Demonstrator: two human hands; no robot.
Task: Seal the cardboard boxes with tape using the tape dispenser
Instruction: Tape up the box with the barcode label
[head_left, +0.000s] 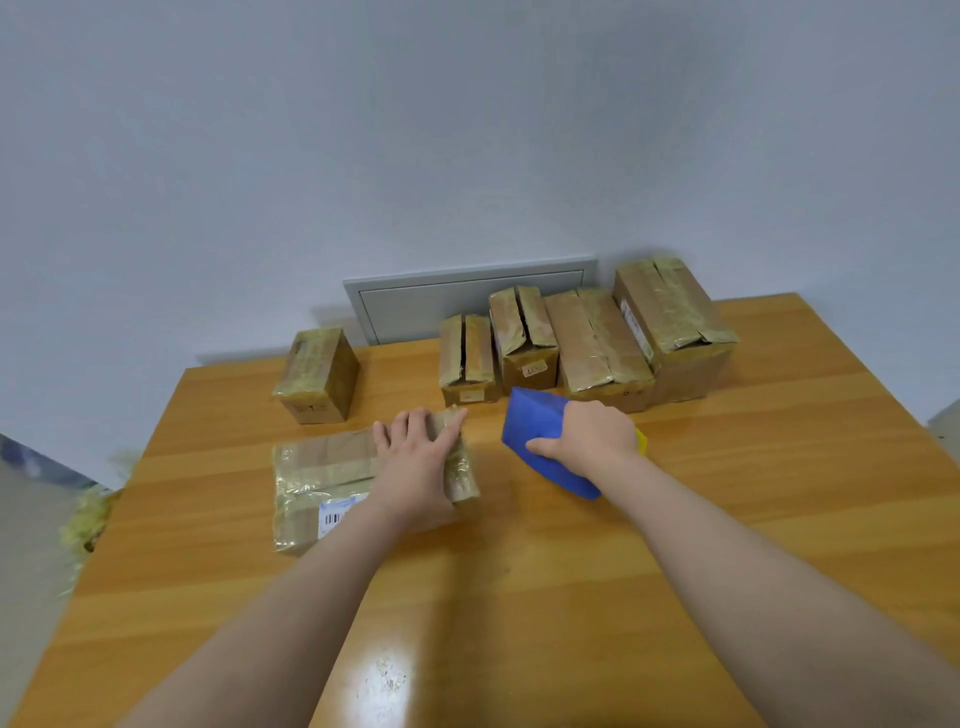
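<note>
A flat cardboard box, wrapped in yellowish tape and bearing a barcode label, lies on the wooden table at centre left. My left hand rests flat on its right end with fingers spread. To the right, my right hand grips the blue tape dispenser, which has a yellow part showing behind the hand. The dispenser sits on or just above the table, a short gap away from the box.
Several taped boxes stand in a row at the table's back edge, just behind the dispenser. One more taped box stands alone at the back left. A grey wall panel is behind them. Crumpled tape lies off the left edge.
</note>
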